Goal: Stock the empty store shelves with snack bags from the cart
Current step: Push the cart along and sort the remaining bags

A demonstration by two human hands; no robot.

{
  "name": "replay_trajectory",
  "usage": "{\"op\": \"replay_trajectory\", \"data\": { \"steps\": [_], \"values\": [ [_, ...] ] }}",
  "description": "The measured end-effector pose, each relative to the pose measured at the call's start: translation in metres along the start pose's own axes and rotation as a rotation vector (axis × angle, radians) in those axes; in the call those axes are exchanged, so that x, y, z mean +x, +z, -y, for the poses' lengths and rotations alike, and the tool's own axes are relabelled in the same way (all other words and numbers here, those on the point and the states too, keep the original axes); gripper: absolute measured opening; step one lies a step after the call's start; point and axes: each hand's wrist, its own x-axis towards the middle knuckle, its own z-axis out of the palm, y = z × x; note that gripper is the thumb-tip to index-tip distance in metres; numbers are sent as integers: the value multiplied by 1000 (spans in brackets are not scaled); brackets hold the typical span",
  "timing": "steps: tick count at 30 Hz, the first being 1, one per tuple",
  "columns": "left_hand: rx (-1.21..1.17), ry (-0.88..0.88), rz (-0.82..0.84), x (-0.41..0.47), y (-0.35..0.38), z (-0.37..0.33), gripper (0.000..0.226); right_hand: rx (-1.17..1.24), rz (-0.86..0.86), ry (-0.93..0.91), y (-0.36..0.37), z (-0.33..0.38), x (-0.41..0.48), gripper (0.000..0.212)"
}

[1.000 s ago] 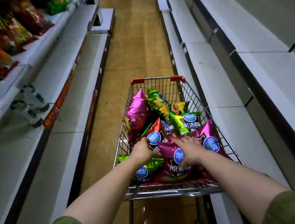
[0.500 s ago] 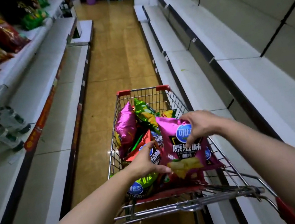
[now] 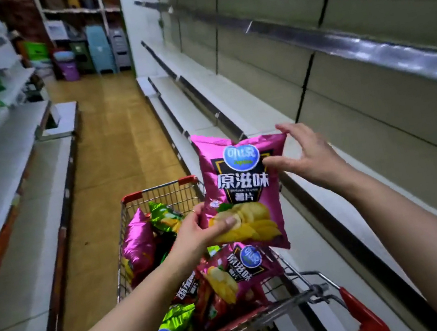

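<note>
Two forearms – left (image 3: 128,321) and right (image 3: 413,215) – are bare from the wrist back to the edge of view. The left grip (image 3: 197,236) wears what looks like a thin ring on one finger – small and blurred – and its thumbnail is short and unpainted. The right grip (image 3: 312,160) is bare.

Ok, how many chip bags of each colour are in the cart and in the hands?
Pink: 3, the held bag plus pink cart bags
Green: 2, green bags
Red: 1, red bag
Total: 6 clearly showing; more may hide underneath.
</note>
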Motion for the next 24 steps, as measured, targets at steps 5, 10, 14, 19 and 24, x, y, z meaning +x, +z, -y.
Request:
{"op": "replay_trajectory", "data": {
  "steps": [5, 10, 14, 19, 24],
  "values": [
    [-80, 94, 135, -26, 65, -47, 59, 579, -109, 112, -35, -15, -77, 119],
    [-93, 172, 299, -70, 141, -80, 63, 562, -348, 69, -101, -22, -152, 124],
    [-102, 235, 453, -119, 210, -109, 64, 454, -553, 92, -166, -18, -235, 119],
    [-118, 285, 638, -185, 290, -137, 66, 312, -794, 168, -234, -14, -331, 100],
    [-143, 292, 773, -246, 364, -167, 66, 303, -1003, 258, -293, -11, -416, 84]
  ]
}}
